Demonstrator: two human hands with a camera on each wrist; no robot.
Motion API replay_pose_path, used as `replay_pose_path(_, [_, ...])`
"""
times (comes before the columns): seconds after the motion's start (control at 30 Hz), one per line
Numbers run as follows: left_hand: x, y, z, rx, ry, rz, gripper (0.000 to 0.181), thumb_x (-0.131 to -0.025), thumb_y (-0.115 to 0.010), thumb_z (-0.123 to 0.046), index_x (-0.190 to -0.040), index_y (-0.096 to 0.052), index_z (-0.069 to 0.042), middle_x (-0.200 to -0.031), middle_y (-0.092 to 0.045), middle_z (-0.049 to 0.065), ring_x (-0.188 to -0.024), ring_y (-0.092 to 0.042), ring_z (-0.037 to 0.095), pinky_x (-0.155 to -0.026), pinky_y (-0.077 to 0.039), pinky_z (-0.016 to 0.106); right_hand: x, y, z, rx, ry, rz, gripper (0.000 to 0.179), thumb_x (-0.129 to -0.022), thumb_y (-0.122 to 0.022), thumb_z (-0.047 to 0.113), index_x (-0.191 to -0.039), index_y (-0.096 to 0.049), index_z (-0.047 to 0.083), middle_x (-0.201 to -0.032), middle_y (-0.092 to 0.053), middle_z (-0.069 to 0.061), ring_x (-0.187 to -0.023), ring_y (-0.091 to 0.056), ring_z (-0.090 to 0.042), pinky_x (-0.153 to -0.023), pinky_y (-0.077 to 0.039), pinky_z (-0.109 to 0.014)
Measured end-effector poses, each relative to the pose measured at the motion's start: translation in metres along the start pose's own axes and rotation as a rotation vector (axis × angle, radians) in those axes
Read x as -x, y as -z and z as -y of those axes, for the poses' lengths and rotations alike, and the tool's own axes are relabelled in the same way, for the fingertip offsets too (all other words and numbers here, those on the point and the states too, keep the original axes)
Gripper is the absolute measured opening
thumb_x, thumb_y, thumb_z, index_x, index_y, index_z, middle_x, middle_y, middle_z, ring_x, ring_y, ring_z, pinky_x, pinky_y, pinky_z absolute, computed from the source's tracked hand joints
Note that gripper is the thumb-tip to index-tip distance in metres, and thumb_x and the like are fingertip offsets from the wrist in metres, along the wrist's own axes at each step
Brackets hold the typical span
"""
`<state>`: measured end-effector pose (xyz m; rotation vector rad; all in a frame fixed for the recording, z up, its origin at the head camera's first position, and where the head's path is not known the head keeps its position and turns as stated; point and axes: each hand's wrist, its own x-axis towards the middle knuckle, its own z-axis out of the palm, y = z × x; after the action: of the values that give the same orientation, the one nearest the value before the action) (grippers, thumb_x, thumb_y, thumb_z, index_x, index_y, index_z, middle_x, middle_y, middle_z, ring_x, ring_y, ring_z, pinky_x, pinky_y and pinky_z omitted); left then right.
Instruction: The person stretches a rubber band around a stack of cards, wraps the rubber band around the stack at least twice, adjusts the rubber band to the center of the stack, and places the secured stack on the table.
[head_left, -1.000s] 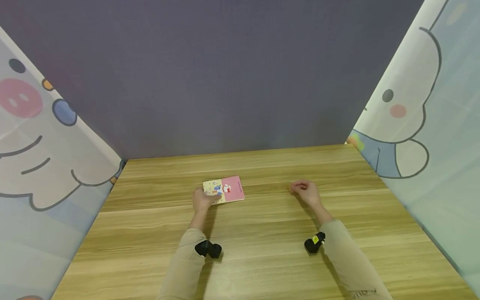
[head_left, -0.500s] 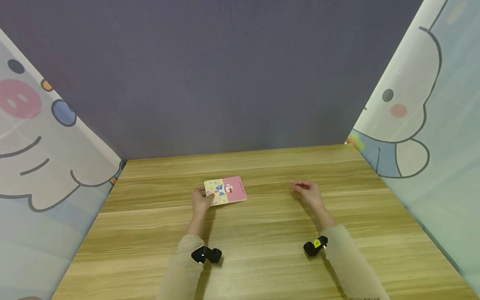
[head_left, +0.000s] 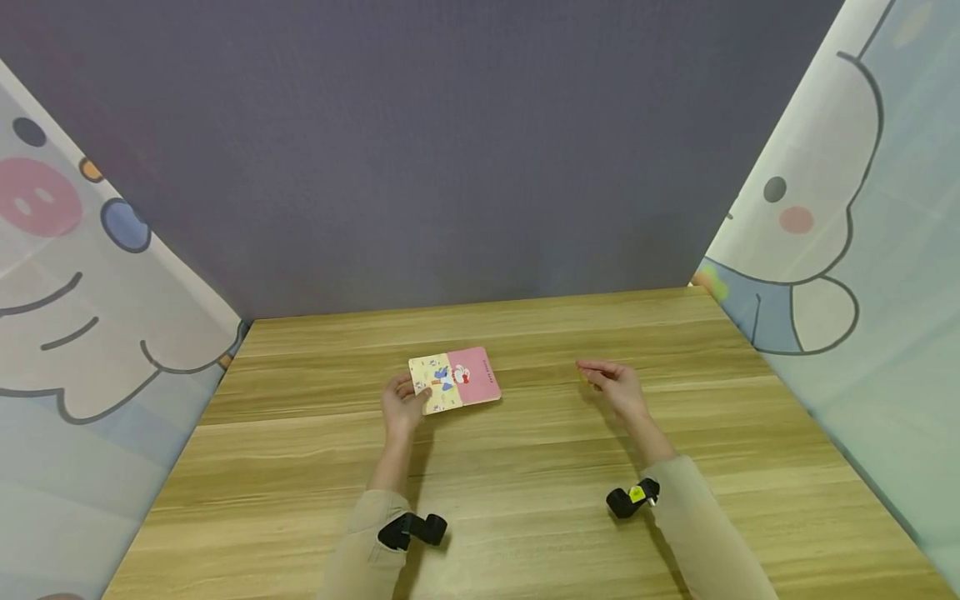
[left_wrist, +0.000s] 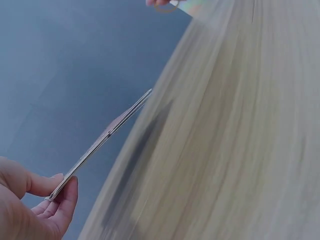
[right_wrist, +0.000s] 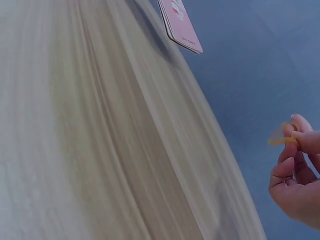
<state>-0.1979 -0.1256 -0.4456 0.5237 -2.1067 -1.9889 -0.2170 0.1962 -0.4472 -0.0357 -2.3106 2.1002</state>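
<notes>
My left hand (head_left: 402, 408) pinches the left edge of a small notebook (head_left: 477, 375), thumb on top and fingers beneath. Its cover is half yellow, half pink, with a cartoon rabbit. Seen edge-on in the left wrist view, the notebook (left_wrist: 102, 141) is thin and layered, raised off the table with a shadow under it. To the right, apart from the notebook, my right hand (head_left: 619, 392) pinches a yellow-orange rubber band (right_wrist: 281, 141) between thumb and forefinger. The band stands out as a small loop from the fingertips.
The wood-grain table (head_left: 525, 483) reaches back to a dark grey panel (head_left: 465, 167). Cartoon-print curtains hang at the left (head_left: 90, 292) and right (head_left: 885, 250). Black wrist cameras sit on both sleeves.
My left hand has lifted and tilted the notebook, shifting it slightly right, and its fingers now sit more at the left edge. The right hand has barely moved.
</notes>
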Motion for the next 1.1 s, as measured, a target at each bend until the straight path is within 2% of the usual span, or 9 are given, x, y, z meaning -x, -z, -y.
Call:
replay_pose_path(0.17, [0.010,-0.002,-0.002,0.051,0.004,0.003,0.044,-0.076,-0.062,0.011,-0.116,-0.045,0.009,-0.085,-0.057,0.018,-0.058,-0.054,0.008,-0.043,-0.044,0.018,0.002,-0.001,0.002,-0.083,0.017,0.037,0.024,-0.088,-0.049,-0.004,-0.109,-0.056,-0.011,-0.085,-0.064,0.016,-0.080,-0.057,-0.006,-0.069,-0.049,-0.025])
replay_pose_path(0.4, [0.020,-0.005,-0.005,0.116,-0.027,0.049,0.044,-0.076,-0.061,0.011,-0.117,-0.045,0.008,-0.083,-0.057,0.015,-0.060,-0.055,0.009,-0.050,-0.047,0.015,0.006,0.000,0.004,-0.180,0.041,0.066,0.030,-0.088,-0.051,-0.001,-0.115,-0.050,-0.013,-0.091,-0.065,0.012,-0.075,-0.057,-0.007,-0.064,-0.049,-0.020])
replay_pose_path(0.5, [0.022,-0.007,-0.006,0.137,-0.035,0.059,0.044,-0.076,-0.061,0.012,-0.117,-0.046,0.009,-0.080,-0.058,0.014,-0.059,-0.056,0.008,-0.053,-0.049,0.016,0.008,0.000,0.004,-0.217,0.056,0.079,0.031,-0.086,-0.053,-0.001,-0.115,-0.051,-0.011,-0.094,-0.065,0.010,-0.077,-0.059,-0.009,-0.063,-0.049,-0.019])
replay_pose_path(0.67, [0.028,-0.010,-0.008,0.160,-0.033,0.067,0.043,-0.075,-0.062,0.012,-0.115,-0.047,0.009,-0.076,-0.057,0.008,-0.057,-0.055,0.008,-0.051,-0.048,0.016,0.008,0.000,0.000,-0.218,0.101,0.113,0.030,-0.082,-0.058,-0.003,-0.112,-0.058,-0.002,-0.100,-0.064,0.004,-0.090,-0.058,-0.017,-0.075,-0.050,-0.023])
replay_pose_path(0.77, [0.031,-0.010,-0.009,0.165,-0.029,0.072,0.043,-0.075,-0.061,0.012,-0.116,-0.046,0.009,-0.079,-0.057,0.012,-0.058,-0.055,0.008,-0.050,-0.047,0.016,0.008,0.001,0.000,-0.207,0.100,0.108,0.032,-0.080,-0.062,-0.002,-0.111,-0.060,0.000,-0.102,-0.064,0.003,-0.087,-0.059,-0.015,-0.079,-0.049,-0.028])
replay_pose_path(0.87, [0.032,-0.011,-0.009,0.170,-0.026,0.071,0.043,-0.076,-0.060,0.012,-0.116,-0.045,0.009,-0.083,-0.057,0.017,-0.058,-0.055,0.008,-0.051,-0.047,0.015,0.010,0.000,0.002,-0.185,0.067,0.077,0.035,-0.079,-0.064,0.000,-0.113,-0.058,-0.002,-0.101,-0.064,0.007,-0.080,-0.060,-0.012,-0.075,-0.050,-0.027])
replay_pose_path(0.97, [0.032,-0.011,-0.008,0.171,-0.025,0.066,0.042,-0.076,-0.061,0.012,-0.115,-0.046,0.008,-0.083,-0.057,0.017,-0.059,-0.055,0.008,-0.051,-0.047,0.016,0.012,-0.001,0.004,-0.179,0.050,0.054,0.034,-0.079,-0.062,-0.002,-0.113,-0.057,-0.003,-0.099,-0.065,0.007,-0.076,-0.060,-0.011,-0.066,-0.050,-0.023])
replay_pose_path(1.1, [0.034,-0.012,-0.008,0.170,-0.028,0.069,0.041,-0.075,-0.061,0.012,-0.114,-0.048,0.008,-0.080,-0.057,0.013,-0.058,-0.055,0.009,-0.050,-0.046,0.016,0.011,-0.001,0.003,-0.188,0.091,0.072,0.036,-0.079,-0.054,-0.009,-0.113,-0.059,0.001,-0.103,-0.064,0.006,-0.071,-0.055,-0.009,-0.060,-0.048,-0.020])
